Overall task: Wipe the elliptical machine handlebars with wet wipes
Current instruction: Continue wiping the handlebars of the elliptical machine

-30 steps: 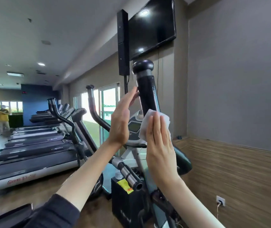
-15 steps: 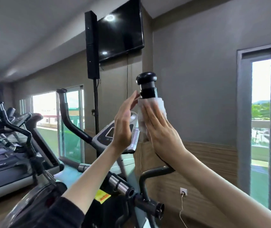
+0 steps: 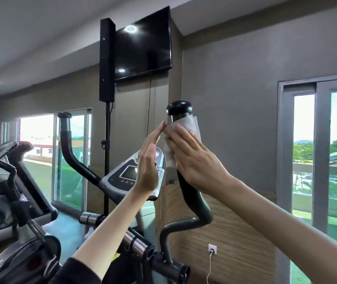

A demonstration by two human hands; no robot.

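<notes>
Up near the top of the elliptical's right handlebar (image 3: pixel 186 181), just under its rounded black end cap (image 3: pixel 179 107), a white wet wipe (image 3: pixel 186 125) is wrapped around the upright bar. The right hand (image 3: pixel 196 158) presses the wipe flat against the bar, fingers straight and close together, not curled around it. The left hand (image 3: pixel 148 160) stands edge-on just beside the bar's left side, palm toward it, fingers extended and together, their tips reaching the wipe's edge; whether they touch it I cannot tell. Behind the left hand sits the machine's silver console (image 3: pixel 126 173) with its small screen. The left handlebar (image 3: pixel 69 144) rises farther left. On the wall above hang a dark television (image 3: pixel 145 44) and a tall black speaker (image 3: pixel 107 60).
</notes>
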